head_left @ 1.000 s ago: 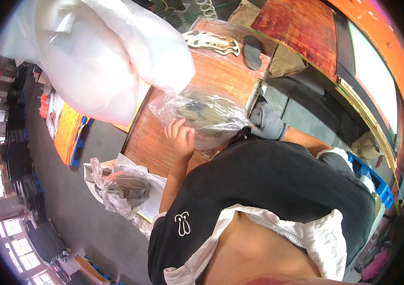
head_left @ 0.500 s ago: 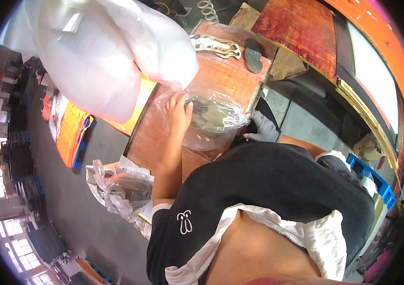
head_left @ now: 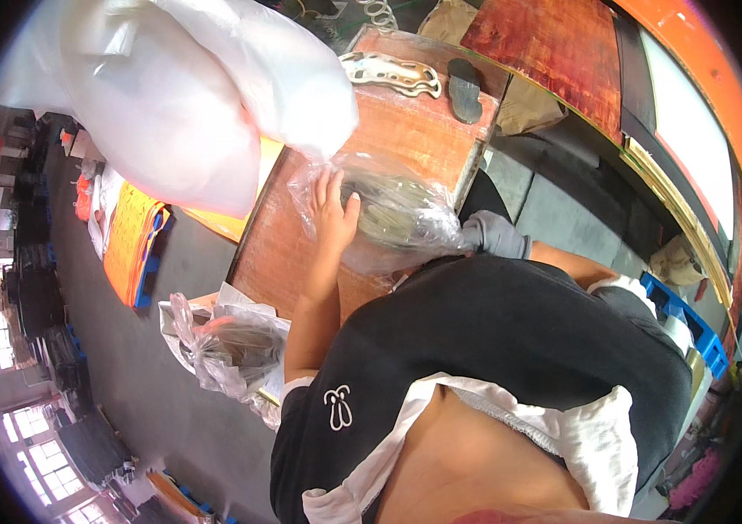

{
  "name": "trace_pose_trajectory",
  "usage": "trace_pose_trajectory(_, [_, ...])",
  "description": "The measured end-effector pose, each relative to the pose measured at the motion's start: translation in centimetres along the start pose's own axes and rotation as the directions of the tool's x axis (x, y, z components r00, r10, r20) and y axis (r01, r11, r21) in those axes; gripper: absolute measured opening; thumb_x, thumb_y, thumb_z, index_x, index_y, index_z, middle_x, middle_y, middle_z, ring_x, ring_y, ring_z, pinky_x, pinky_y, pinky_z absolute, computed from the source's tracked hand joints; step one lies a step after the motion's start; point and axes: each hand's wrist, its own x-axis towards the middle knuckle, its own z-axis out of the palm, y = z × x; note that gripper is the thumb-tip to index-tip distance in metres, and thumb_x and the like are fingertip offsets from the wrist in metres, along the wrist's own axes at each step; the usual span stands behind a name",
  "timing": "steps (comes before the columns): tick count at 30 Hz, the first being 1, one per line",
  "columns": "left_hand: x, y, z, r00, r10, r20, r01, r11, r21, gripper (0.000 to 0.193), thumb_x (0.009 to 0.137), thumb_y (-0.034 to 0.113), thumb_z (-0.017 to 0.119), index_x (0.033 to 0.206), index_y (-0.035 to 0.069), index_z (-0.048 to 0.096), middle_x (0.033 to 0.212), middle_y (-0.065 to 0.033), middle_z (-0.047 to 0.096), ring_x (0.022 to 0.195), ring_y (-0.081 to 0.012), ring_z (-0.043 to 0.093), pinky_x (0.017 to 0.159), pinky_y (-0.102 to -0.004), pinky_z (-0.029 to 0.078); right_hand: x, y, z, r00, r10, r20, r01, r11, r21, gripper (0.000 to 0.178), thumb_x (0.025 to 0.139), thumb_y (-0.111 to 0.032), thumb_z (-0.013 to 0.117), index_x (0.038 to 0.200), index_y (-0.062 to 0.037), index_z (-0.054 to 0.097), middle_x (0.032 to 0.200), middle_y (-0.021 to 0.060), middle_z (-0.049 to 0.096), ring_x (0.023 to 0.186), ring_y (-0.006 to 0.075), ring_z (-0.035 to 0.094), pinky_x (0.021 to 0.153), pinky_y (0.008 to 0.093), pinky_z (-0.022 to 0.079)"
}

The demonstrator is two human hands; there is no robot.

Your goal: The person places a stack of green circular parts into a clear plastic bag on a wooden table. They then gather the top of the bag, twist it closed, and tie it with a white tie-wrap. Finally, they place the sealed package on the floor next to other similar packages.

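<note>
A clear plastic bag [head_left: 401, 218] with flat olive-dark pieces inside lies on the reddish wooden tabletop [head_left: 279, 253]. My bare left hand [head_left: 333, 212] rests on the bag's left part, its fingers stretched out and the thumb apart. At the bag's right end, by the near table edge, my right hand [head_left: 491, 234] in a grey glove is closed on the gathered plastic. Its fingertips are partly hidden. Farther up the table lie a pale shoe-sole-shaped piece with cut-outs [head_left: 393, 74] and a dark grey sole [head_left: 465, 92].
A big translucent white plastic sack [head_left: 187, 105] bulges over the table's left side. Another clear bag with dark contents [head_left: 235, 341] sits beside my left forearm. Orange sheets [head_left: 135, 244] are stacked at the left. A red-brown board [head_left: 550, 57] stands at the far right.
My gloved right hand has moved slightly right along the bag's end, and more of its wrist shows. The left hand keeps its place on the bag. My view has shifted slightly.
</note>
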Motion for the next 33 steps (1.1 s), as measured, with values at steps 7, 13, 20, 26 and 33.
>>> trace_pose_trajectory(7, [0.1,-0.2,0.2,0.986,-0.064,-0.152,0.015,0.953,-0.303,0.049,0.08,0.015,0.058,0.124,-0.001,0.043,0.134,-0.0226,0.034,0.125,-0.0375,0.032,0.104,-0.0452,0.025,-0.4,2.7,1.7,0.918,0.38,0.118,-0.319,0.88,-0.352,0.021,0.071,-0.018,0.062,0.087,-0.0051,0.06,0.073,0.0173,0.059,0.071,0.037,0.058,0.062,0.0444,0.045])
trace_pose_trajectory(13, [-2.2,2.8,-1.5,0.952,0.027,-0.306,-0.042,0.998,-0.041,0.048,0.08,0.021,0.063,0.118,-0.003,0.045,0.124,-0.0244,0.04,0.117,-0.0389,0.037,0.098,-0.046,0.029,-0.4,2.3,0.8,0.881,0.441,0.169,-0.419,0.895,-0.153,0.046,0.071,-0.03,0.068,0.103,-0.0002,0.055,0.08,0.0197,0.061,0.082,0.0369,0.059,0.073,0.0424,0.046])
trace_pose_trajectory(20, [-3.8,2.8,-1.2,0.944,-0.302,-0.132,0.274,0.942,-0.194,0.022,0.087,0.019,0.056,0.084,-0.002,0.053,0.078,-0.0158,0.054,0.073,-0.0298,0.052,0.069,-0.0402,0.042,1.3,0.3,-0.1,0.927,0.353,-0.124,-0.37,0.912,-0.175,0.04,0.071,-0.03,0.068,0.099,-0.0036,0.056,0.079,0.0178,0.059,0.08,0.0365,0.058,0.071,0.0418,0.045])
trace_pose_trajectory(26, [-4.7,3.0,-2.1,0.92,-0.266,-0.288,0.186,0.943,-0.276,0.02,0.089,0.016,0.052,0.08,-0.002,0.051,0.072,-0.0146,0.052,0.065,-0.0266,0.048,0.064,-0.0374,0.041,1.7,0.1,-0.3,0.914,0.374,-0.157,-0.394,0.91,-0.131,0.025,0.079,-0.027,0.061,0.076,-0.0028,0.055,0.069,0.0187,0.055,0.069,0.036,0.056,0.06,0.0412,0.043])
trace_pose_trajectory(33, [-5.0,2.9,-3.6,0.919,-0.376,-0.116,0.344,0.911,-0.229,0.014,0.088,0.012,0.053,0.087,-0.001,0.052,0.085,-0.0145,0.054,0.082,-0.0249,0.051,0.076,-0.0353,0.041,0.8,1.4,0.5,0.842,0.531,-0.095,-0.536,0.844,-0.037,0.032,0.081,-0.035,0.06,0.073,-0.0047,0.057,0.065,0.0166,0.056,0.066,0.0327,0.057,0.059,0.0396,0.043])
